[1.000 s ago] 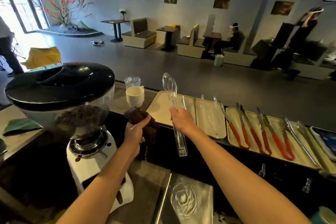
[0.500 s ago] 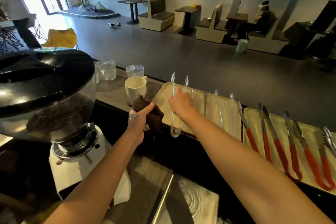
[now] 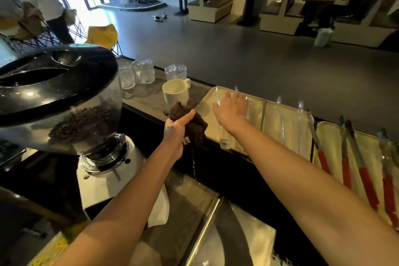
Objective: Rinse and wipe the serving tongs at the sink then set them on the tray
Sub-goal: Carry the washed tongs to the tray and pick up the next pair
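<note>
A pair of clear plastic tongs lies on the cream tray on the counter, its tips pointing away from me. My right hand hovers flat over the tongs' middle with its fingers spread and straight; whether it touches them I cannot tell. My left hand grips a wet brown cloth just left of the tray's near corner, and water drips from the cloth. The sink is below, near my forearms.
More clear tongs lie on the same tray. A second tray to the right holds several red-handled tongs. A white cup, glasses and a big coffee grinder stand to the left.
My right hand carried the clear tongs forward, laid them down on the tray and opened its fingers. The left hand kept hold of the cloth and barely moved.
</note>
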`<state>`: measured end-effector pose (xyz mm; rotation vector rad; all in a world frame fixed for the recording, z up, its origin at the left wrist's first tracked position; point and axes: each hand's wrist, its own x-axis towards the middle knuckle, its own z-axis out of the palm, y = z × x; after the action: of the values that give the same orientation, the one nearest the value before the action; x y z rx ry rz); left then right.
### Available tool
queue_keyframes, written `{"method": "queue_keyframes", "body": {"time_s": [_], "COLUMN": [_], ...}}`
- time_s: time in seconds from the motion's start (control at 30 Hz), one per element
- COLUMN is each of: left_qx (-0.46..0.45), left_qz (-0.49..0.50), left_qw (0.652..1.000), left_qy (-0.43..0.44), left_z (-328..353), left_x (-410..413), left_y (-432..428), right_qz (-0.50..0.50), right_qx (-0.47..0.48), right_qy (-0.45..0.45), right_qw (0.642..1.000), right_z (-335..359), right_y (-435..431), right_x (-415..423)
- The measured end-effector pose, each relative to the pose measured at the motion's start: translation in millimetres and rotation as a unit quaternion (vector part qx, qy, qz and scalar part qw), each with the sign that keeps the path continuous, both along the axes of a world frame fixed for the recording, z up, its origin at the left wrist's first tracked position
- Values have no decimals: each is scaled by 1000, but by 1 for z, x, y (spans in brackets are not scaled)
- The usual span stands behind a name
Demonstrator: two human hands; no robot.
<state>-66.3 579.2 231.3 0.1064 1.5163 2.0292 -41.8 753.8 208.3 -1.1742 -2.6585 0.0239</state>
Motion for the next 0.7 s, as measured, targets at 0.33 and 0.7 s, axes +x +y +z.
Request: {"method": "queue_keyframes", "body": {"time_s": [0.33,0.7], "left_qx": [-4,-23], "left_qz": [24,73], "left_qw": [1000,996], "left_qy": [12,37], "left_z": [9,-16], "left_x": [20,44], "left_y": [-43,-207], "right_qz": [129,246], "right_qx": [-125,-251], "right_qy": [181,215], "right_qw": [967,911], "right_z": [12,7], "right_y": [-73,-254], "right_x": [48,66]}}
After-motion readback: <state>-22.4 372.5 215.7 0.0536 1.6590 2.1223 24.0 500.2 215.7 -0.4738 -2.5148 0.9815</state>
